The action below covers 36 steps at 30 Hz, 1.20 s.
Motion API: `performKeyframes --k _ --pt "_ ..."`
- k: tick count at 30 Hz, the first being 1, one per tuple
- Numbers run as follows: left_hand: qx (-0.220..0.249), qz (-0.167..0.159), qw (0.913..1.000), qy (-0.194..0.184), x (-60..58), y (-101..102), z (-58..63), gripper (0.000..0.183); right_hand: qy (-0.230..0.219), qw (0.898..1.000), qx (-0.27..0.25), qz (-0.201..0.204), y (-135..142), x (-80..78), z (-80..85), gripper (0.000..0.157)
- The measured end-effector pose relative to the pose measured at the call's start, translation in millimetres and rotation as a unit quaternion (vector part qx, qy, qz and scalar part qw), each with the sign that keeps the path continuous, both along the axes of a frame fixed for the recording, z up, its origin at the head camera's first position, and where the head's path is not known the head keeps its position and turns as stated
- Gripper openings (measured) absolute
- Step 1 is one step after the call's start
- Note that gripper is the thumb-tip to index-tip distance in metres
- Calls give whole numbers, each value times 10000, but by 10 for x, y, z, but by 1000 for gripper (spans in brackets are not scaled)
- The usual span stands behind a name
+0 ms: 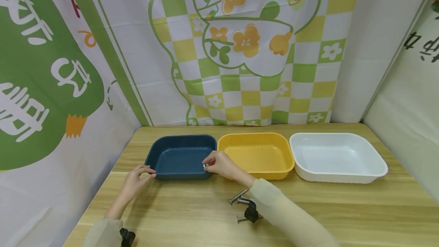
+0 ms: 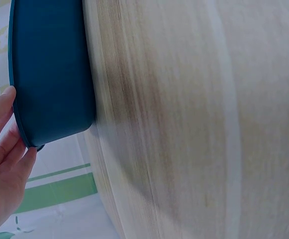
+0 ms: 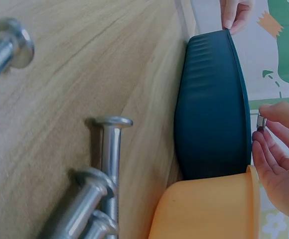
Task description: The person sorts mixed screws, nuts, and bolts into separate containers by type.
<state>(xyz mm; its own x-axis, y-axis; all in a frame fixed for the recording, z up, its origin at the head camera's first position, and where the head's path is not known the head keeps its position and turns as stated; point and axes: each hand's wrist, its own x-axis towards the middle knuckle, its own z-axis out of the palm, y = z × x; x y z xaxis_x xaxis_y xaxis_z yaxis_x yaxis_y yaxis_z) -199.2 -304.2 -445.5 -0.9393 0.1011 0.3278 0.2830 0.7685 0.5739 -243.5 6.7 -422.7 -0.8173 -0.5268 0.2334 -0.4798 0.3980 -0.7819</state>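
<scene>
My left hand (image 1: 134, 183) holds the near left corner of a dark blue plastic tray (image 1: 181, 177), thumb and fingers at its rim. In the left wrist view, that thumb (image 2: 9, 94) lies against the outer side of the rim. My right hand (image 1: 223, 164) is over the near right part of the same tray and pinches a small silvery metal nut (image 1: 205, 166) between thumb and fingers. The nut (image 3: 261, 122) also shows in the right wrist view, just beyond the tray's rim. Below my right forearm lie several metal bolts (image 1: 237, 196) on the wooden table.
A yellow tray (image 1: 264, 175) stands to the right of the blue one, and a white tray (image 1: 339, 177) stands further right, all in a row. Printed curtains (image 1: 233, 87) hang behind the wooden table (image 1: 185, 212) and on both sides. A black wrist camera (image 1: 251, 212) partly covers the bolts.
</scene>
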Motion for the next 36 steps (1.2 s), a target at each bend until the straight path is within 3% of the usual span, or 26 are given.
performKeyframes --k 17,23,36 --pt "132 46 9999 -69 5 20 5 10 -166 9994 -70 -290 -36 -41 -63 20" --pt "204 58 9997 -89 5 9 -11 11 -372 9990 -140 -227 -18 -17 -43 21" --pt "347 116 9992 -167 14 16 -16 12 -266 9990 -347 -110 113 107 52 16"
